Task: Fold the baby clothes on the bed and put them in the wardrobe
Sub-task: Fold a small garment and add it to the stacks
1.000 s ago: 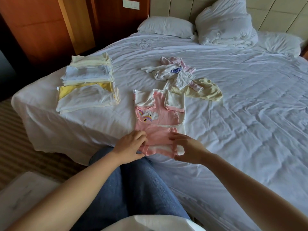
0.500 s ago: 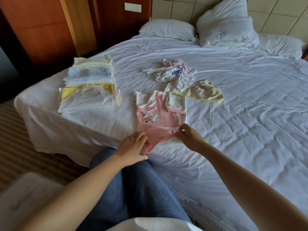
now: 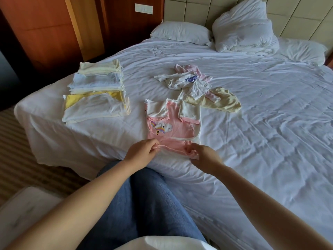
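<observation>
A person sits at the edge of a wide bed (image 3: 270, 127) covered with a creased white sheet, one knee in blue jeans (image 3: 144, 204) pressed against the mattress. A pink baby garment (image 3: 173, 125) lies flat on the sheet near this edge, straight ahead of the person. Its white sleeves are folded inward across the chest, and a rainbow and cloud print shows on the front. The left hand (image 3: 142, 150) pinches the garment's lower left corner with curled fingers. The right hand (image 3: 203, 156) grips the lower right corner, where the pink cloth bunches under its fingertips. To the left, near the bed's corner, folded clothes (image 3: 97, 94) in white, pale blue and yellow sit in two neat stacks, one just behind the other. Beyond the pink garment, a loose heap (image 3: 192, 82) of unfolded white and pink baby clothes lies toward the middle of the bed. A pale yellow piece (image 3: 223, 103) sits at the heap's right edge. At the head of the bed, white pillows (image 3: 180, 32) flank a bundled white duvet (image 3: 243, 33) that leans on a padded headboard (image 3: 297, 17). Wooden panelling (image 3: 45, 33) stands beyond the bed's left side; whether it is the wardrobe cannot be told. Striped carpet (image 3: 14, 150) covers the floor.
</observation>
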`<action>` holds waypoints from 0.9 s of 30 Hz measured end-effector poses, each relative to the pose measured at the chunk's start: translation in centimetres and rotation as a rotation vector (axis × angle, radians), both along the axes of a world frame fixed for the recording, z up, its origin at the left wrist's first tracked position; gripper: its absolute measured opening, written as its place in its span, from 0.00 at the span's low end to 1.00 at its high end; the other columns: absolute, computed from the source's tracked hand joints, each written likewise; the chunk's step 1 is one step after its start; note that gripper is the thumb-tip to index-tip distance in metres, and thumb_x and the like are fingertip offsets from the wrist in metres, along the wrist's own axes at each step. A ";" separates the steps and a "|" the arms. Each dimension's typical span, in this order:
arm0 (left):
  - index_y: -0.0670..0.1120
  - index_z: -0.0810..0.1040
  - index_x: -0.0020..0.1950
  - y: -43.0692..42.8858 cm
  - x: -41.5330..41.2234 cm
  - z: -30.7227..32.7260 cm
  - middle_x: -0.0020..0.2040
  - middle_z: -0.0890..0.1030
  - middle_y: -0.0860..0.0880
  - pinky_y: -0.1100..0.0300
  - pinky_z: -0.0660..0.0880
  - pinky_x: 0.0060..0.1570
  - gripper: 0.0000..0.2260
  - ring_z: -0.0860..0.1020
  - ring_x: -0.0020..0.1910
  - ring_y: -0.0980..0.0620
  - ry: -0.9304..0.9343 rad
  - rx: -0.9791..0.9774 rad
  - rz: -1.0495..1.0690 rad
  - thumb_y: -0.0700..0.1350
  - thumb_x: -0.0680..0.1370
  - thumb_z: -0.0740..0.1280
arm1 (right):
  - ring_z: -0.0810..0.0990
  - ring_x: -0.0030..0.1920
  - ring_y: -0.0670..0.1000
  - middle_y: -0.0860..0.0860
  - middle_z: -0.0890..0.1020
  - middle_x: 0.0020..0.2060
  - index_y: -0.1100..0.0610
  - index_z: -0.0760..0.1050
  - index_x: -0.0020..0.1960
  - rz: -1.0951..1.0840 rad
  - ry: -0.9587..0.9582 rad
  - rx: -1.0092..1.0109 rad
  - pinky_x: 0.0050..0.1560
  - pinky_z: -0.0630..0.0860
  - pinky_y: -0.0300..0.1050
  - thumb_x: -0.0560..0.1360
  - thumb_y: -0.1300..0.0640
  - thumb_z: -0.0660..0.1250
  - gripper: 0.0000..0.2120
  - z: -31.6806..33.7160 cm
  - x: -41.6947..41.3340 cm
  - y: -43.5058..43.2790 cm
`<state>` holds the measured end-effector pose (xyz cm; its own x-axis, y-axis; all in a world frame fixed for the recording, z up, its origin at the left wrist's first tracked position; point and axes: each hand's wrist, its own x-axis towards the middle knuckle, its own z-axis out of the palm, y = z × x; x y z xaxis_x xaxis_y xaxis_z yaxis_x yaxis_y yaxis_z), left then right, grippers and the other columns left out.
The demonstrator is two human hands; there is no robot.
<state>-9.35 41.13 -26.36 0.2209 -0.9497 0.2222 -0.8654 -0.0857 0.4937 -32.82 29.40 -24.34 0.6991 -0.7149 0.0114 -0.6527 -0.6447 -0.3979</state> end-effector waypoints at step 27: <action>0.46 0.69 0.40 -13.6 6.8 8.4 0.35 0.75 0.50 0.53 0.67 0.36 0.15 0.76 0.39 0.44 0.130 0.011 0.269 0.55 0.81 0.59 | 0.81 0.48 0.56 0.52 0.82 0.42 0.56 0.81 0.51 -0.526 -0.502 0.167 0.45 0.74 0.46 0.74 0.59 0.63 0.10 7.1 9.1 -13.0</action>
<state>-2.55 27.49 -17.96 0.4911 -0.8552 0.1654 -0.7405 -0.3099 0.5963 -23.76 16.40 -17.24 0.2035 -0.9738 0.1013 -0.5726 -0.2024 -0.7945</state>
